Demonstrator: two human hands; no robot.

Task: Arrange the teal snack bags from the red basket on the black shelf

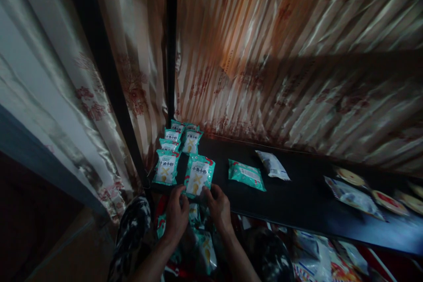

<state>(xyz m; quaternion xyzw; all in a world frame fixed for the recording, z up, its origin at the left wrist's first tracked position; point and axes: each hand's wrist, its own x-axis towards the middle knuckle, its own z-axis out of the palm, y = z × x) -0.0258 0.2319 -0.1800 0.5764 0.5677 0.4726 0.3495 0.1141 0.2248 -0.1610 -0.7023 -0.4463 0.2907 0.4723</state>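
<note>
A teal and white snack packet (198, 176) lies at the front edge of a black shelf (297, 202). My left hand (176, 216) and my right hand (217, 205) both pinch its near edge. To its left lies a second packet of the same kind (166, 166), and behind these sit several more (185, 136) in two rows toward the back left corner. More such packets (205, 246) are piled below my hands, between my forearms.
On the shelf lie a teal packet (246, 175) face down, a silver-white packet (272, 165), and further right a clear bag (353, 196) with round snacks (386, 198). A striped curtain (297, 61) hangs behind. A black post (171, 44) marks the corner. Colourful packets (330, 260) lie below.
</note>
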